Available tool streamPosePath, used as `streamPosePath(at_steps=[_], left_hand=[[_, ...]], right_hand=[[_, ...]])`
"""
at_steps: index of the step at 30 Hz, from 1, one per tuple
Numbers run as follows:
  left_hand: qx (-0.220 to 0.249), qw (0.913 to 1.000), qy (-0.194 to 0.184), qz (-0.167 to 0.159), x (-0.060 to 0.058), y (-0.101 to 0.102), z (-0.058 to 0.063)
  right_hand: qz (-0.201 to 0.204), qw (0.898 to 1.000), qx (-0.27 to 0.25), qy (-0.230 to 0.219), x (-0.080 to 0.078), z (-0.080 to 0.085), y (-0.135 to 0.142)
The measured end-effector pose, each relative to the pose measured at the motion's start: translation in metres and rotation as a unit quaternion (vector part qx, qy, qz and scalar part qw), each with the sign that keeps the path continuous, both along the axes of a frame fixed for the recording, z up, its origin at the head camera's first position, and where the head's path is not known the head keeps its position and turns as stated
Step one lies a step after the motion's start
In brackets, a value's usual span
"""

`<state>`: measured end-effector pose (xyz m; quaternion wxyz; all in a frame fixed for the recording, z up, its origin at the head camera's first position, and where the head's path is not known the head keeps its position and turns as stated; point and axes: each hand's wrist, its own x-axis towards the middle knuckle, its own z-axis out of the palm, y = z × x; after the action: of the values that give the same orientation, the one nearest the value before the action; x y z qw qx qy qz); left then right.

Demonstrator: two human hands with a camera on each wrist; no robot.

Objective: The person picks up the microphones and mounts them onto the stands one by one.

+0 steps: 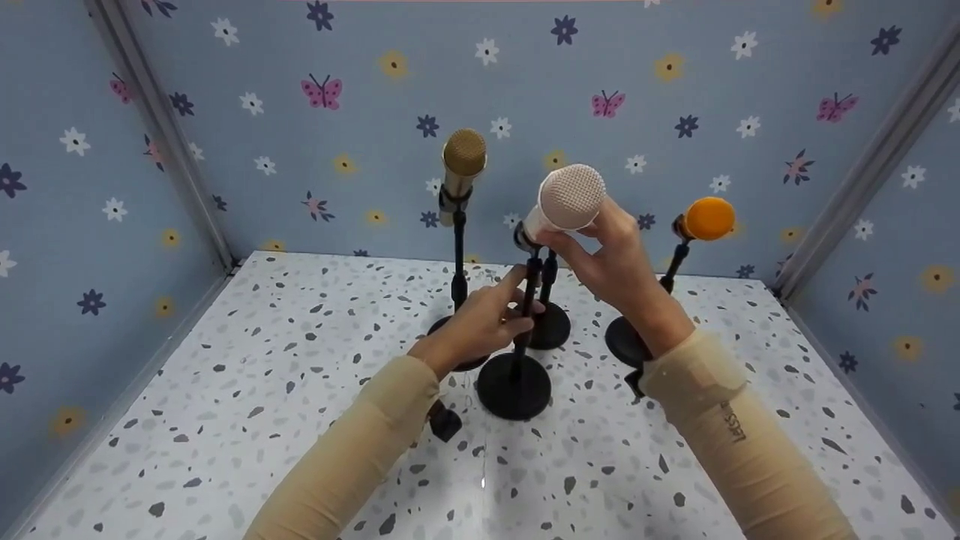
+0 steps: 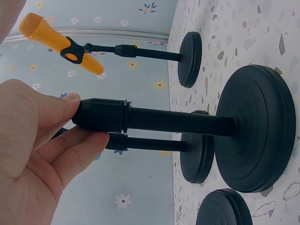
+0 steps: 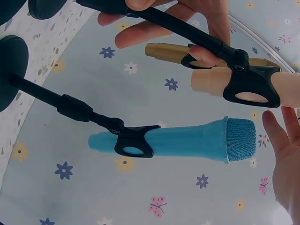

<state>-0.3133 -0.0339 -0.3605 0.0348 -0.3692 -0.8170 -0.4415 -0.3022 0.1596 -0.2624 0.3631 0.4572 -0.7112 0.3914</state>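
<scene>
A pale pink microphone sits tilted in the black clip of a desk stand. My right hand grips the microphone just below its mesh head, thumb in front. Lower down, my left hand pinches the stand's black collar between thumb and fingers. The stand's round base rests on the speckled tabletop. In the right wrist view the clip wraps the microphone's body, and the fingers of my right hand come in at the right edge.
A gold microphone stands behind on the left, an orange one on the right. A blue microphone on its stand is mostly hidden in the head view. A small black piece lies by my left sleeve. Patterned panels enclose the table.
</scene>
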Motion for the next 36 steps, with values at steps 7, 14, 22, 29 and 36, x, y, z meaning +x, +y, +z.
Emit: streamPosePath(at_steps=[7, 14, 22, 29, 36], left_hand=[[-0.009, 0.9997, -0.022, 0.003, 0.001, -0.001, 0.002], [-0.019, 0.9998, 0.001, 0.004, 0.0, -0.002, 0.001], [-0.022, 0.9997, 0.013, 0.001, -0.001, 0.0, 0.001], [-0.013, 0.9999, -0.001, 0.005, -0.002, 0.001, 0.003], [-0.003, 0.9995, -0.032, 0.003, -0.002, -0.001, 0.001]], right_hand=[[-0.008, 1.0, 0.0, -0.003, -0.008, -0.011, -0.001], [-0.016, 1.0, 0.011, -0.012, -0.011, -0.016, -0.004], [-0.015, 0.999, 0.029, -0.011, 0.006, 0.002, 0.002], [-0.049, 0.999, 0.011, 0.012, 0.004, 0.002, 0.001], [-0.047, 0.999, 0.005, 0.02, -0.001, -0.003, -0.003]])
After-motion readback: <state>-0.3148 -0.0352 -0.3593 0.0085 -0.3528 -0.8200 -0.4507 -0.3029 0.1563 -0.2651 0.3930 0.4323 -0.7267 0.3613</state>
